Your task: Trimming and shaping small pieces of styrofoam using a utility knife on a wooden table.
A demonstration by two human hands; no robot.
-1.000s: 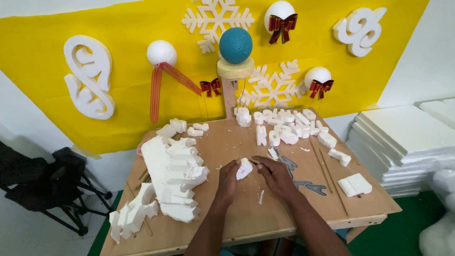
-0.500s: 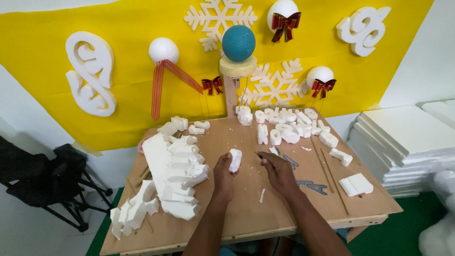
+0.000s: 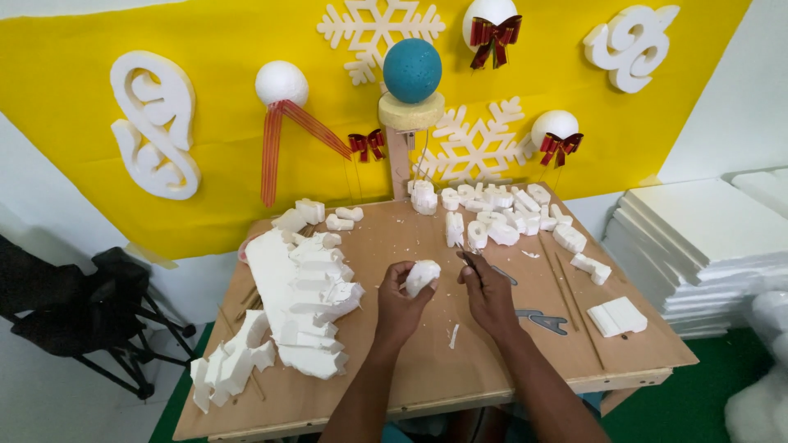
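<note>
Left hand (image 3: 400,302) clamps one white foam lump (image 3: 421,276); right hand (image 3: 488,289) pinches one thin blade (image 3: 469,261).

Wooden tabletop (image 3: 410,385) carries a large jagged foam slab (image 3: 304,295) at left, small foam pieces (image 3: 501,217) clustered along the far edge, a ridged foam block (image 3: 617,317) at right, thin sticks (image 3: 574,308), and scattered crumbs.

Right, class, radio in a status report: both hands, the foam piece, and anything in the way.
Left hand gripping small white foam piece. Right hand pinching thin dark tool beside it. Foam scraps on wooden table; nothing between the hands.
</note>
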